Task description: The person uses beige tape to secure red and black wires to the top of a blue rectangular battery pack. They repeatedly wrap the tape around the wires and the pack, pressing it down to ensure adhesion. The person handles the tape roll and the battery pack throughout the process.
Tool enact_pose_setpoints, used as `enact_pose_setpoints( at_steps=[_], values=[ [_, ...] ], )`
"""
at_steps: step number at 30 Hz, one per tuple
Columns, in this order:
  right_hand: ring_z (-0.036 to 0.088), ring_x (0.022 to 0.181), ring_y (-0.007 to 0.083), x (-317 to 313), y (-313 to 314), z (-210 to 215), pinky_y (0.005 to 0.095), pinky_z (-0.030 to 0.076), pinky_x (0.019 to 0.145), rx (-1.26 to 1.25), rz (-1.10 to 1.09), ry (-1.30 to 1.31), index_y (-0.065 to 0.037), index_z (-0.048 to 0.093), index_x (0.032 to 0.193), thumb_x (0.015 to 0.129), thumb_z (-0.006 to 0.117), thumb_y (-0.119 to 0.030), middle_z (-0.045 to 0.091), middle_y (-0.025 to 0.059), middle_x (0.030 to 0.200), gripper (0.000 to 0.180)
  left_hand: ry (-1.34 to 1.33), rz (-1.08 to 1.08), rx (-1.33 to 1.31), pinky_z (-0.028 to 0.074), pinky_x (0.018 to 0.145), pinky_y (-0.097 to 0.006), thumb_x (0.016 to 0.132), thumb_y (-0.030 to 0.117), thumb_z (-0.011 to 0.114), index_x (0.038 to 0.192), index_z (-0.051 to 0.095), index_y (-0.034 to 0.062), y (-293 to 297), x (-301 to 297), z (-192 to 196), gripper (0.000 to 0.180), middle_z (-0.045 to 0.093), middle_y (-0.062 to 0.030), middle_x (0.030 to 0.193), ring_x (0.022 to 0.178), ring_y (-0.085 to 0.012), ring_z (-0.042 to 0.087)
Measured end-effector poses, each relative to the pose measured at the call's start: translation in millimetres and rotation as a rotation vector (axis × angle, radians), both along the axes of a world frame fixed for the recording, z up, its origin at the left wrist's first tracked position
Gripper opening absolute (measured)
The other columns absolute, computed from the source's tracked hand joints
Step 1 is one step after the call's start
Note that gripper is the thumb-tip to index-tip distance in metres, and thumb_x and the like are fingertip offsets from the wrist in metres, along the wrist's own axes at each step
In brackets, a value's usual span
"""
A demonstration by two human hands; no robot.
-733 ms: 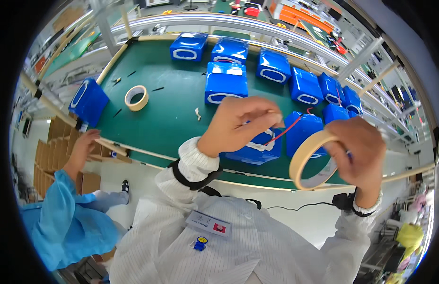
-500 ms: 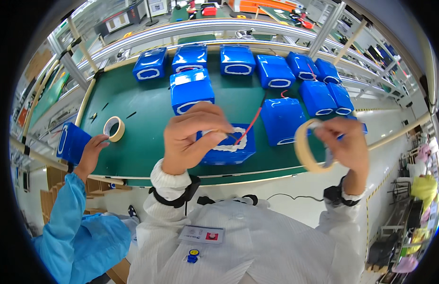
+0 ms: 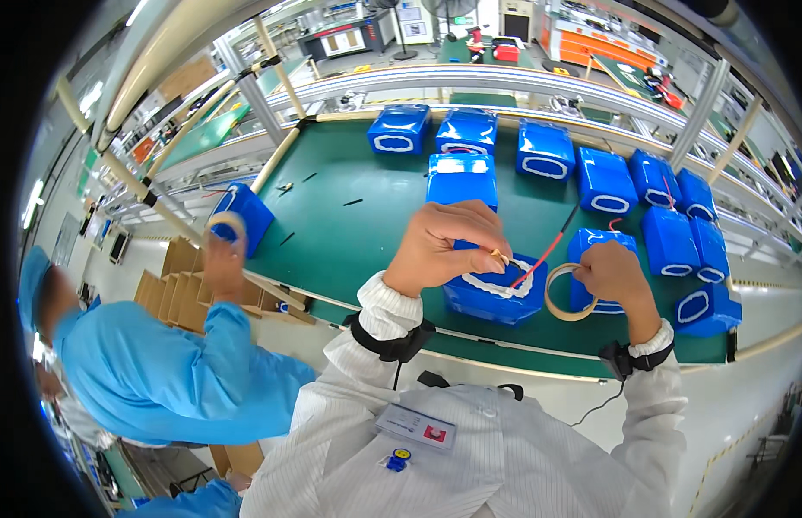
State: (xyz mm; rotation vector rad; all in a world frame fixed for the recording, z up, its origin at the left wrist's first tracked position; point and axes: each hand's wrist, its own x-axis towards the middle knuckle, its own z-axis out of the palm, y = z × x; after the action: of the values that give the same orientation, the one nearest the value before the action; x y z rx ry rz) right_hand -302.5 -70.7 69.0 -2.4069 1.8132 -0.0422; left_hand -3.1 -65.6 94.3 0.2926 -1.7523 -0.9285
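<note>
In front of me a blue-wrapped battery pack (image 3: 496, 304) lies on the green table, with a white bead of sealant around its upper face. A red wire (image 3: 546, 261) with a black end rises from it. Over the pack, my left hand (image 3: 453, 246) is closed in a pinch; a small tan bit shows at the fingertips, but I cannot tell exactly what it is. My right hand (image 3: 615, 278) is closed on a roll of masking tape (image 3: 550, 298), held upright beside the pack, in front of another blue pack (image 3: 601, 246).
Several blue packs (image 3: 546, 151) stand along the back and right of the green table (image 3: 332, 233). Small dark pieces (image 3: 353, 202) lie at its left. A co-worker in blue (image 3: 176, 363) stands left, holding a tape roll (image 3: 228, 226) near a pack (image 3: 256, 220). A metal rail (image 3: 496, 82) runs behind.
The view has turned left. My right hand has brought the tape roll closer to my left hand, which stays pinched over the pack. The co-worker has lifted the other tape roll off the table.
</note>
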Motion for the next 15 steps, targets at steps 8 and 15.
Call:
enact_pose_setpoints(
  at_steps=[8, 15],
  values=[
    [0.069, 0.078, 0.0374, -5, -57, 19, 0.0451, 0.056, 0.071, -0.012, 0.044, -0.047, -0.005, 0.075, 0.079, 0.074, 0.074, -0.028, 0.071, 0.0174, 0.082, 0.024, -0.041, 0.061, -0.005, 0.052, 0.075, -0.037, 0.066, 0.022, 0.089, 0.082, 0.077, 0.0059, 1, 0, 3, 0.026, 0.074, -0.0080, 0.078, 0.080, -0.0233, 0.064],
    [0.070, 0.086, 0.0361, 1, -128, -18, 0.0444, 0.056, 0.076, -0.047, 0.219, 0.007, -0.006, 0.075, 0.082, 0.073, 0.073, -0.029, 0.072, 0.0189, 0.087, 0.025, -0.115, 0.144, 0.091, 0.054, 0.075, -0.037, 0.065, 0.019, 0.089, 0.081, 0.075, 0.0026, 5, -2, 5, 0.027, 0.074, -0.0106, 0.085, 0.085, -0.0239, 0.066]
  ],
)
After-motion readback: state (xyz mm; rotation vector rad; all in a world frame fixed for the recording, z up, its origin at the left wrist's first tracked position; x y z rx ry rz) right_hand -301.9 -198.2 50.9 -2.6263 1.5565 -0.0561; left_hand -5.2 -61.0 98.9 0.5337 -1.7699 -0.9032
